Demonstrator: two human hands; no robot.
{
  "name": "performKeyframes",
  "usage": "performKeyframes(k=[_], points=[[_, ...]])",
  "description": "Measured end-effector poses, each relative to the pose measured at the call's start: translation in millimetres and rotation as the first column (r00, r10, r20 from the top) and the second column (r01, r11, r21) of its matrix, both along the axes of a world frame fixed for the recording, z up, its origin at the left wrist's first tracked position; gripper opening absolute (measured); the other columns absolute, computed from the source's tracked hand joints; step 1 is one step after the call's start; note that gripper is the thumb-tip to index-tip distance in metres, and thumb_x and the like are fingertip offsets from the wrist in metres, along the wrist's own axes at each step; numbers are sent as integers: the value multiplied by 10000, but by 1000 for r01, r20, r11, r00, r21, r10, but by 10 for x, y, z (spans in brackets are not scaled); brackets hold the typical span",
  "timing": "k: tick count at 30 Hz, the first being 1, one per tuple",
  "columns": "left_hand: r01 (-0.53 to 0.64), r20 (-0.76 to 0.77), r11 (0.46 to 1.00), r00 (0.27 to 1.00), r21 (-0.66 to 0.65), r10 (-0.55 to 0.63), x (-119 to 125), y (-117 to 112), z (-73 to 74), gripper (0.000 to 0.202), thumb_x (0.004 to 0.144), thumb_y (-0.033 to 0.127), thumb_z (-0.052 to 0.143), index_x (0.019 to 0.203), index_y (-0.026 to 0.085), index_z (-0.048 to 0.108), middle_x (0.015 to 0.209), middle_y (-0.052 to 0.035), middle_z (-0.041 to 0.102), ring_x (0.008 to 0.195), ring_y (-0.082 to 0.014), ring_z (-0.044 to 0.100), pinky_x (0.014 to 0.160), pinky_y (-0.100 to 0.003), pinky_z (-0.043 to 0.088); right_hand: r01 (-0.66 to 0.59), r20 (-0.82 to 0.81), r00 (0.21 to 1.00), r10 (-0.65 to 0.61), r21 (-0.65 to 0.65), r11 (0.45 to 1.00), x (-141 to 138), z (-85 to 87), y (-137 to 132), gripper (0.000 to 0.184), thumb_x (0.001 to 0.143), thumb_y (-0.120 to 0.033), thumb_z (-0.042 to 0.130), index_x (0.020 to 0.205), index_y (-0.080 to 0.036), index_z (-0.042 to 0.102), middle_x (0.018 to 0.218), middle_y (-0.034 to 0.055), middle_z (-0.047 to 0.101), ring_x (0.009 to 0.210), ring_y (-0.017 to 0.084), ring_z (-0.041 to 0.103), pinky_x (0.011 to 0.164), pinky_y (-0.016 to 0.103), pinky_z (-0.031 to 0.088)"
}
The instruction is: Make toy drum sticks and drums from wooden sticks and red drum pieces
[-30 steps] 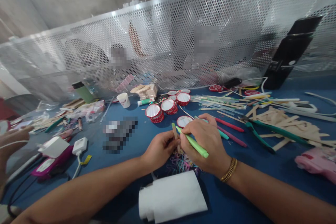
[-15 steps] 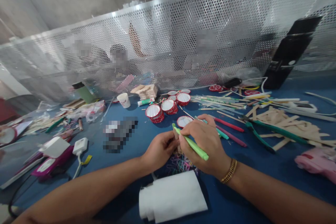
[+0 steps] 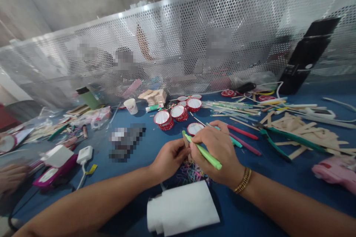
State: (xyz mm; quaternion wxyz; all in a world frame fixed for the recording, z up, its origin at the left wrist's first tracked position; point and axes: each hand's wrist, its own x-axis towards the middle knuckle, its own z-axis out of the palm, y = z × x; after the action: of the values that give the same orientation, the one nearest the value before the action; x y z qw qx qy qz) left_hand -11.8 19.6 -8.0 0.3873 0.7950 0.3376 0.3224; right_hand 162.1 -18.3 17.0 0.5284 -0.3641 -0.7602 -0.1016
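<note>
My left hand point(image 3: 168, 158) pinches a small wooden stick point(image 3: 185, 140), holding it upright over the blue table point(image 3: 139, 166). My right hand point(image 3: 217, 152) is closed around a light green stick point(image 3: 204, 152), whose tip rests against the wooden stick. Under both hands lies a tangle of coloured rubber bands point(image 3: 191, 172). A folded white tissue point(image 3: 182, 207) lies just in front of my wrists.
Red-rimmed paper cups point(image 3: 178, 113) stand behind my hands. Green-handled pliers point(image 3: 280, 139), coloured and wooden sticks point(image 3: 308, 131) and a pink glue gun point(image 3: 335, 172) lie to the right. White charger point(image 3: 84, 154) and pink box point(image 3: 54, 172) sit left, near another person's hand point(image 3: 11, 177). A perforated metal screen point(image 3: 194, 44) closes the back.
My hands have barely moved; the green stick shifted slightly against the wooden stick. At the far left another person's hand left the view and has come back lower down.
</note>
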Motion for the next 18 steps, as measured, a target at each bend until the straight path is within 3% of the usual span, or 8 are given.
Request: performKeyframes(k=[5, 11, 18], points=[[3, 5, 1000, 1000, 15, -3, -1, 5, -3, 237, 937, 311, 504, 860, 140, 648, 790, -19, 620, 756, -154, 536, 710, -244, 445, -8, 23, 1000, 8, -10, 1000, -11, 4, 11, 84, 871, -176, 531, 793, -206, 527, 689, -22, 625, 678, 148, 575, 944, 456, 345], [-39, -45, 999, 998, 38, 40, -11, 11, -29, 251, 936, 335, 511, 849, 139, 639, 723, -4, 577, 664, -131, 482, 628, -229, 408, 31, -10, 999, -31, -8, 999, 13, -2, 39, 76, 852, -166, 544, 785, -201, 535, 699, -9, 618, 688, 156, 586, 943, 465, 355], [-3, 9, 1000, 1000, 7, 3, 5, 4, -17, 268, 934, 352, 513, 831, 144, 648, 733, -16, 604, 702, -151, 517, 652, -242, 431, -4, 31, 1000, 4, 8, 1000, -3, 16, 15, 80, 868, -163, 541, 799, -201, 528, 687, -20, 630, 682, 155, 598, 934, 465, 357]])
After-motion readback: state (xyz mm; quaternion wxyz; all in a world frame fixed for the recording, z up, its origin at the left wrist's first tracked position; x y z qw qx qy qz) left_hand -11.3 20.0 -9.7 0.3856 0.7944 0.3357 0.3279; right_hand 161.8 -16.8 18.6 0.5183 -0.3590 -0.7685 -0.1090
